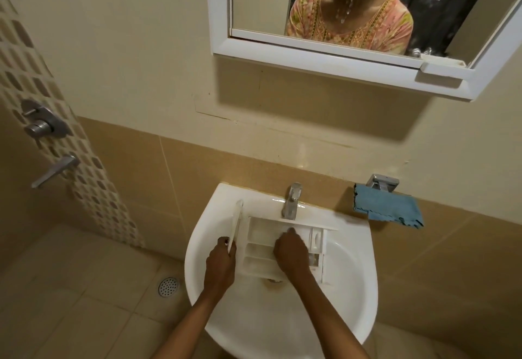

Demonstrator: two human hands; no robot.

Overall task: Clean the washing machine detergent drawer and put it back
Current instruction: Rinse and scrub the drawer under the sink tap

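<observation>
A: Where is the drawer lying?
B: It is sitting in the sink, under the tap.
A: And the hands?
B: The left hand is pinching its front panel; the right hand is reaching inside, fingers together, and I cannot tell its grip.

Your right hand hides the middle of the drawer and whether its grip holds anything; the drain shows only partly.

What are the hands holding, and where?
The left hand grips the drawer by its front panel. The right hand rests inside it; any grip cannot be told.
</observation>
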